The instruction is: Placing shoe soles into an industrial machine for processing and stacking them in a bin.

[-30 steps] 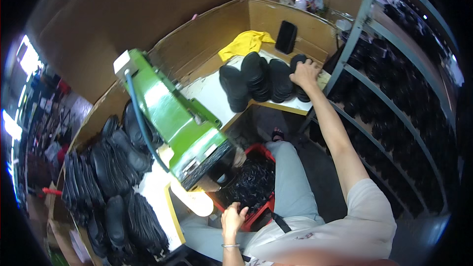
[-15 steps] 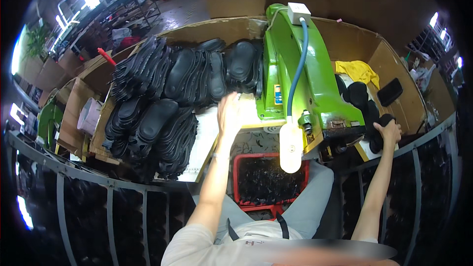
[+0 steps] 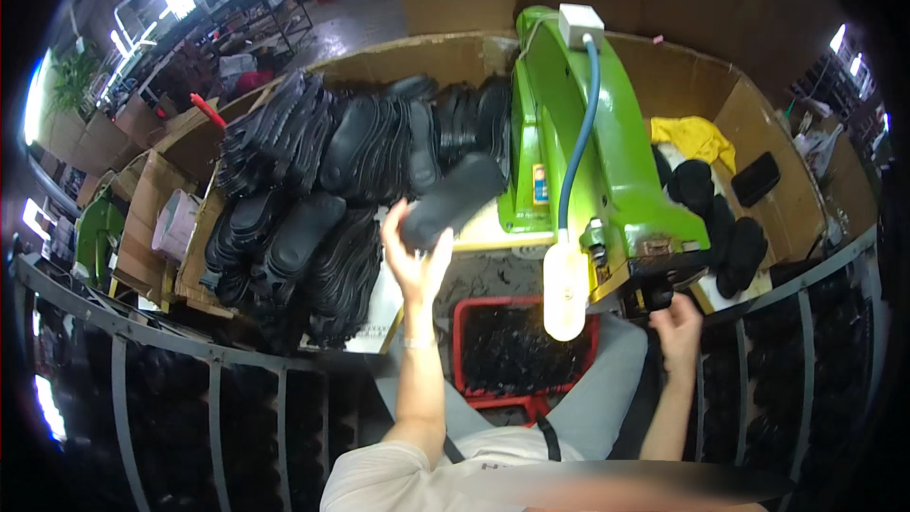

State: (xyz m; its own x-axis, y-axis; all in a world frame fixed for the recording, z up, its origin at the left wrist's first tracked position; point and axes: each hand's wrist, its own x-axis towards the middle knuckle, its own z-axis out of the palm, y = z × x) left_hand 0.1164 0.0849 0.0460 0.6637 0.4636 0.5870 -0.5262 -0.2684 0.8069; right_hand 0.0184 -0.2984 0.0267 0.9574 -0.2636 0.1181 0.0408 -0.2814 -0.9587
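Overhead, the left hand is lifting a black shoe sole above the bench, fingers wrapping its lower end, arm reaching straight up. It is hanging in the narrow gap between the heaped soles and the green machine (tight quarters). The right hand is curling loosely under the machine's front edge, gripping nothing visible.

Head-worn fisheye looks steeply down over the workbench.
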